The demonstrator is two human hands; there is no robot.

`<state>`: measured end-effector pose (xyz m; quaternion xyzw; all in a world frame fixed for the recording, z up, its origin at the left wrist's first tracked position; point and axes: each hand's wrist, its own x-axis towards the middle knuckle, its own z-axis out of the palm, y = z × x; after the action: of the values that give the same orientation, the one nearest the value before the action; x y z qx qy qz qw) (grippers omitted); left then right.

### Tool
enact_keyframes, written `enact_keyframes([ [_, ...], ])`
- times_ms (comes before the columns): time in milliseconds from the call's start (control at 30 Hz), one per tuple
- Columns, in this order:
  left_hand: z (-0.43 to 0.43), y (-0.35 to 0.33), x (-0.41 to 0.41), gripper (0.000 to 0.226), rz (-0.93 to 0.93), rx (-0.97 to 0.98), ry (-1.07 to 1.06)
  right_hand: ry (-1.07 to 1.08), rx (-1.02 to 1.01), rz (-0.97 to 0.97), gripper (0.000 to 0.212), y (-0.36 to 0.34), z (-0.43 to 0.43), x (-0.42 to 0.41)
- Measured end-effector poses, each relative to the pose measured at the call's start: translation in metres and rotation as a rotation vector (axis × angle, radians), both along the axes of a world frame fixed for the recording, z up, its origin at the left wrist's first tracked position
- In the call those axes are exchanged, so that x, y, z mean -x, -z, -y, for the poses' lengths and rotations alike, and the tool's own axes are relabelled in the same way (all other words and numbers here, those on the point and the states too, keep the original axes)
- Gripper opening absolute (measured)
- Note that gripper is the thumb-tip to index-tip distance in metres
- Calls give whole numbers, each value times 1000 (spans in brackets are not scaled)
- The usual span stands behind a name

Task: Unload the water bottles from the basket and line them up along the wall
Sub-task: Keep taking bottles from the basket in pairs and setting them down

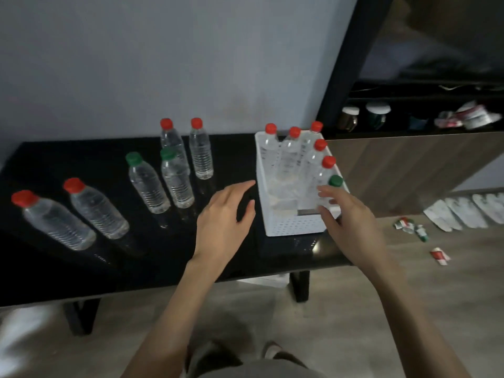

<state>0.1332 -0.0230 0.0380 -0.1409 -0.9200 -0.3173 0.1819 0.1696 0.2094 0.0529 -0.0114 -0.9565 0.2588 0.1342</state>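
A white perforated basket (294,226) stands at the right end of the black table (141,257). Several clear water bottles stand in it, most with red caps (294,132), and one with a green cap (335,181) at the near right. My right hand (346,214) hovers at the basket's near right corner, fingers spread beside the green-capped bottle, holding nothing. My left hand (226,214) hangs open just left of the basket. Several bottles stand out on the table: two red-capped (201,151) near the wall, two green-capped (147,184), two red-capped (95,208) at the left.
The grey wall (163,64) runs behind the table. A dark shelf unit (409,115) with cups and packets stands at the right. Small packets and white pieces (463,211) lie on the wooden floor to the right. The table's near edge is close to me.
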Motion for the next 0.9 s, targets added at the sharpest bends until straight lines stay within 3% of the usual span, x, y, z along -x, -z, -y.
enact_keyframes([
  [200, -71, -6, 17, 43, 64, 28, 80, 26, 98, 75, 37, 0, -69, 13],
  [433, -114, 8, 84, 57, 200, 74, 202, 39, 182, 110, 39, 13, -86, 60],
  [567, -131, 21, 139, 56, 244, 57, 271, 56, 157, 151, 41, 19, -82, 96],
  [767, -154, 52, 218, 61, 344, 85, 436, 55, -34, 226, 43, 26, -71, 146],
  [900, -172, 70, 244, 67, 403, 133, 530, 55, -54, 274, 33, 34, -68, 169],
])
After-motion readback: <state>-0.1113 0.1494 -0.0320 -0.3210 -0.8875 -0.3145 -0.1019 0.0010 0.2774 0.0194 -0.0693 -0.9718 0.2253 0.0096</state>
